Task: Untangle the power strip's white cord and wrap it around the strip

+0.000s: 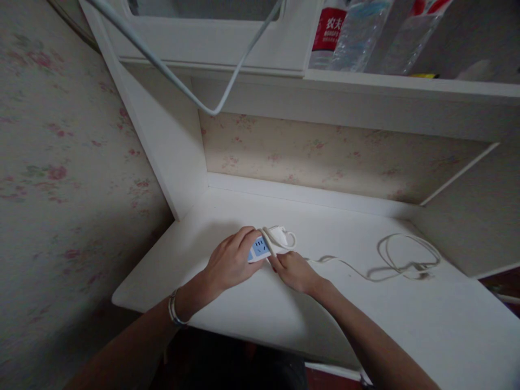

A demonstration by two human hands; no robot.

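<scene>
A white power strip with a blue socket face is held just over the white desk, tilted up to the right. My left hand grips its left end, thumb below and fingers over the top. The strip's white cord is wound around it and loops at the right end. My right hand is closed on the cord at the strip's lower edge; the fingertips are partly hidden. From there the loose cord runs right across the desk to a coil with a plug.
The white desk has a rounded left corner and a shelf unit above it. Plastic bottles stand on the upper right shelf. A pale cable hangs down in front. Floral wallpaper covers the left wall.
</scene>
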